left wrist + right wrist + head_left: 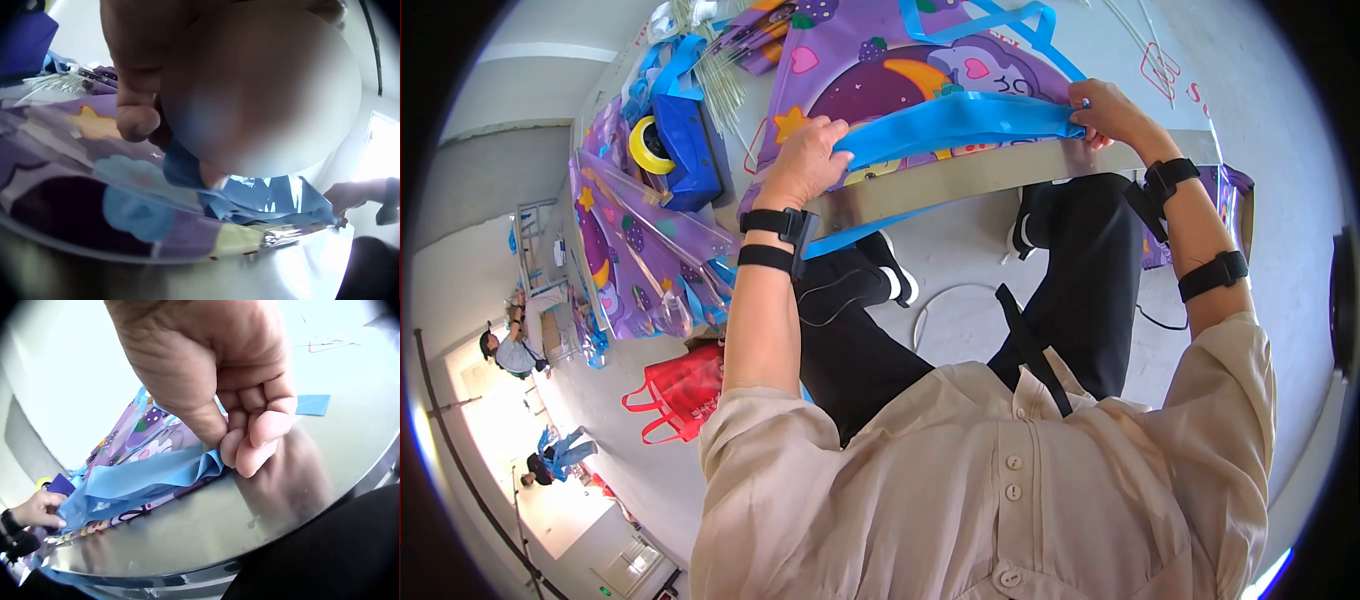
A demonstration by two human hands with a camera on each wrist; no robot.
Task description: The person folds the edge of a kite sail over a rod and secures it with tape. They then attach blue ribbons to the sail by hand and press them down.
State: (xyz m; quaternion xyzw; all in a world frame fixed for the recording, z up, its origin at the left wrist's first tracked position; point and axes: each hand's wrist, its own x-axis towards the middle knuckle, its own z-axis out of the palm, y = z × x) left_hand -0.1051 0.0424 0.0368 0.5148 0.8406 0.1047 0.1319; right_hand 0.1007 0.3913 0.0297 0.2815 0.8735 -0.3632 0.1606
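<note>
A blue fabric band (970,120) is stretched between my two hands along the near side of a purple printed bag (855,100) on the table. My left hand (805,160) pinches the band's left end; in the left wrist view a blurred oval hides part of that hand. At the other end my right hand (1112,115) grips the band between thumb and curled fingers, as the right wrist view shows. The band (144,475) stands up in loose folds over the bag's edge. A blue strap (1040,30) loops across the bag's far part.
The table has a shiny metal front edge (960,180). On its left are a blue tape dispenser (685,150) with yellow tape, thin white sticks (720,85) and more purple printed material (630,240). A red bag (685,390) lies lower left. Two people are farther off.
</note>
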